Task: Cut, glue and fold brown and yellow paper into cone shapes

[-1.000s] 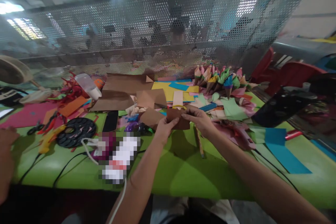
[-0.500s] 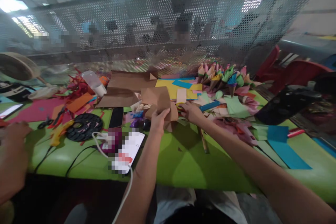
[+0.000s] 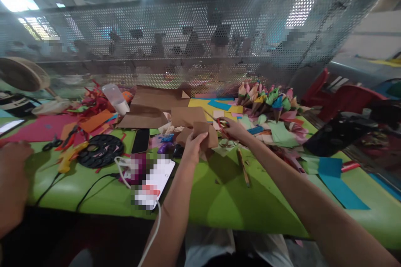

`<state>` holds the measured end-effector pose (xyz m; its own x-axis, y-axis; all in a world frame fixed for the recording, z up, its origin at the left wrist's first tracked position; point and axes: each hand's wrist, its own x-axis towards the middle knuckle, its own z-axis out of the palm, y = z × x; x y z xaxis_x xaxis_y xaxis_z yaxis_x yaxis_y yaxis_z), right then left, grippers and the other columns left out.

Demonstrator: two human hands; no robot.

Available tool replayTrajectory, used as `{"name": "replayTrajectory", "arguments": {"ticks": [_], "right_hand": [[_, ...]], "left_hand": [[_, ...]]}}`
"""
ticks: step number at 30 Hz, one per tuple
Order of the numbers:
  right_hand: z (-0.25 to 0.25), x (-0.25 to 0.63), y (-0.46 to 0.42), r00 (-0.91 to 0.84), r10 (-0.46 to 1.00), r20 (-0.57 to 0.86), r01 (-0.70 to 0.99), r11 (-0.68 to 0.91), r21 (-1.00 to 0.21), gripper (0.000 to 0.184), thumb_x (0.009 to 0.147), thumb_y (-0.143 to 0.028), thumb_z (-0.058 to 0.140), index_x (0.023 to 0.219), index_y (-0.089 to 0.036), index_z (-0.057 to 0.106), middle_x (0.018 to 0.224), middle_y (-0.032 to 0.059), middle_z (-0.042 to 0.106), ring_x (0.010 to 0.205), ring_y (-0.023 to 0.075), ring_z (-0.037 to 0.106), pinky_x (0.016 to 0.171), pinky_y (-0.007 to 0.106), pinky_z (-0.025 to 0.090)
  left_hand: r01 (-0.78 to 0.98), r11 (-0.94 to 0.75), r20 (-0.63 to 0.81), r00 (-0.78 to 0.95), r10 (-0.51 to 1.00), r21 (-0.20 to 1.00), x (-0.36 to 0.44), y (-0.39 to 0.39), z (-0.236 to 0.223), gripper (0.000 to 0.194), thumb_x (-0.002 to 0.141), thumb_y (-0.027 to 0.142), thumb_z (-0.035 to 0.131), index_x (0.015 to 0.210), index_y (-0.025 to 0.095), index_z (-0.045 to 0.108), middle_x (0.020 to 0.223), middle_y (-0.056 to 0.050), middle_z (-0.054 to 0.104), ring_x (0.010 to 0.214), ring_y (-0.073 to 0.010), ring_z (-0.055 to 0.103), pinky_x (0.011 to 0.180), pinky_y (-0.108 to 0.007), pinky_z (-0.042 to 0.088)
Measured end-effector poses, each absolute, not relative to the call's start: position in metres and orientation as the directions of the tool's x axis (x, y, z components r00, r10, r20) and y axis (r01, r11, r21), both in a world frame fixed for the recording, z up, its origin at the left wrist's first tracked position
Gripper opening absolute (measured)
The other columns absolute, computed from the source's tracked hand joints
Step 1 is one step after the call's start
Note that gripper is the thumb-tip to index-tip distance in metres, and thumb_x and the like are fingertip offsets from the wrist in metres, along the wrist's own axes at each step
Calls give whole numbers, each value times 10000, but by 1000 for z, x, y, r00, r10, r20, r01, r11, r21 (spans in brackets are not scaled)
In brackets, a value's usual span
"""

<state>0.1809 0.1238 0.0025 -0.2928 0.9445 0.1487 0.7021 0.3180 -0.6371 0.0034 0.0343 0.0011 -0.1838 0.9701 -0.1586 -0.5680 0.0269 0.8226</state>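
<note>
The left hand (image 3: 191, 147) is pinching a small folded piece of brown craft paper (image 3: 205, 134) above the lime-green table (image 3: 219, 194). At its three o'clock, the right hand (image 3: 233, 128) is closing round red-handled scissors (image 3: 219, 124), blades pointing toward eleven o'clock. The paper is looking creased and uncut as far as I can tell, so cutting seems barely begun. A wooden pencil (image 3: 243, 167) is lying at five o'clock, and multicoloured paper cones (image 3: 266, 98) are clustering at one o'clock.

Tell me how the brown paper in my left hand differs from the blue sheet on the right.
The brown paper is lifted off the table in the left hand; the blue sheet lies flat, untouched. The brown paper looks folded, the blue sheet unfolded. Both are craft paper.
</note>
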Motion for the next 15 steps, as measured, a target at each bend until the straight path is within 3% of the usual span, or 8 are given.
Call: {"name": "replayTrajectory", "arguments": {"ticks": [3, 6, 11, 15], "right_hand": [[4, 196, 111, -320, 936, 147, 501, 299, -812, 435, 822, -453, 633, 1186, -217, 675, 986, 65, 727, 766, 201, 670, 718, 349, 562], [3, 208, 87, -369, 923, 109, 345, 245, -906, 559, 828, -634, 580, 1186, -214, 669, 835, 35, 676, 572, 142, 591, 590, 321, 559], [3, 217, 54, -452, 891, 32, -9, 32, -999, 661, 725, -627, 769, 1273, -302, 594, 941, 4, 634, 738, 144, 646, 745, 325, 594], [-1, 224, 44, -553, 833, 20, 59, 63, -996, 685, 837, -644, 662, 1420, -330, 482, 1162, 51, 629, 915, 174, 648, 883, 379, 568]], "left_hand": [[-578, 59, -199, -181, 963, 814, 4, 33, 2, 475, 409, 284, 925, 818, 158, 720, 742, -35, 762, 712, -206, 720, 662, -291, 556], [-604, 92, -246, -177, 953, 791, 7, 31, 6, 430, 417, 247, 904, 793, 165, 712, 711, -20, 751, 661, -183, 705, 613, -269, 550], [-637, 143, -288, -130, 949, 757, 11, 26, 13, 352, 475, 220, 872, 777, 161, 700, 705, -32, 755, 628, -193, 707, 573, -281, 566], [-626, 178, -315, -114, 942, 759, 11, 25, 15, 319, 501, 195, 852, 776, 152, 695, 675, -26, 746, 581, -172, 694, 517, -244, 546]]}}
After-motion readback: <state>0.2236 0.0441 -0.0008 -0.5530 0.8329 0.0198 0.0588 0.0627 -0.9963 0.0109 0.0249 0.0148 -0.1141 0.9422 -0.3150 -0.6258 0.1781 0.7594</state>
